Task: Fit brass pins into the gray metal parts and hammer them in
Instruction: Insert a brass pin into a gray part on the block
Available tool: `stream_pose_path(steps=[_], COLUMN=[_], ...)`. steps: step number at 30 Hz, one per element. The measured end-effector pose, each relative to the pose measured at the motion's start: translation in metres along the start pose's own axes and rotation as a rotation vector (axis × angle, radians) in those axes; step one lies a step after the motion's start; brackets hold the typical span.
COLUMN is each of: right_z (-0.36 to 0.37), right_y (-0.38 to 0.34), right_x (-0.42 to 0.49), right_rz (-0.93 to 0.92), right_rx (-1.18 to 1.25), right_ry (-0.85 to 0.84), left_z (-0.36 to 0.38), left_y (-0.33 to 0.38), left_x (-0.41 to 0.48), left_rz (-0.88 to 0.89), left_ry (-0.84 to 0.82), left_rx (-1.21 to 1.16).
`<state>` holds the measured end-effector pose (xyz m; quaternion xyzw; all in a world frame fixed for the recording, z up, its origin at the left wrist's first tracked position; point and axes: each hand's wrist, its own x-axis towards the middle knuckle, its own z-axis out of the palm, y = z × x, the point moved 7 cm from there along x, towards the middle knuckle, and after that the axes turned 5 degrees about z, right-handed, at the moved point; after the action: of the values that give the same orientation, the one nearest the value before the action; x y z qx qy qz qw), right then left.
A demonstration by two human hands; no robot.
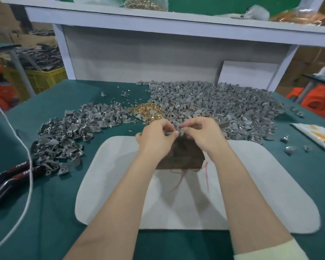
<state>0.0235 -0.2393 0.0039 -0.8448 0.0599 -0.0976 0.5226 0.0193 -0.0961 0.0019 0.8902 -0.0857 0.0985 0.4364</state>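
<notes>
My left hand [157,136] and my right hand [201,133] meet above a dark brown block [180,154] in the middle of the table. Between their fingertips they pinch one small gray metal part [177,128]. Whether a pin sits in it I cannot tell. A heap of brass pins [147,110] lies just beyond my hands. A large pile of gray parts [223,107] spreads to the right and back, and a second pile of gray parts [69,132] lies to the left.
The brown block stands on a white pad [120,184] over the green table cover [45,212]. Black-handled pliers [9,181] and a white cord [29,166] lie at the left. A white packet [315,136] lies right. A shelf [176,25] overhangs the back.
</notes>
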Motion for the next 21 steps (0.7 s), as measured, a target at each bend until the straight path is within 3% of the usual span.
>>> stream_pose_path(steps=[4,10,16,21], right_z=[-0.001,0.005,0.008,0.017], right_y=[-0.007,-0.023,-0.026,-0.028], right_x=[-0.008,-0.022,-0.027,-0.026], right_rz=[-0.112,-0.278,-0.317,-0.333], right_rx=[-0.106,-0.319,-0.548,-0.545], right_ry=[0.062,0.001,-0.014,-0.022], left_z=[-0.002,0.0,0.0,0.001], left_y=[-0.006,-0.007,-0.003,-0.003], left_x=[-0.009,-0.009,-0.01,-0.011], left_rz=[0.005,0.037,0.054,0.046], left_ry=[-0.007,-0.091,-0.1,-0.109], left_rx=[0.141,0.119,0.09,0.1])
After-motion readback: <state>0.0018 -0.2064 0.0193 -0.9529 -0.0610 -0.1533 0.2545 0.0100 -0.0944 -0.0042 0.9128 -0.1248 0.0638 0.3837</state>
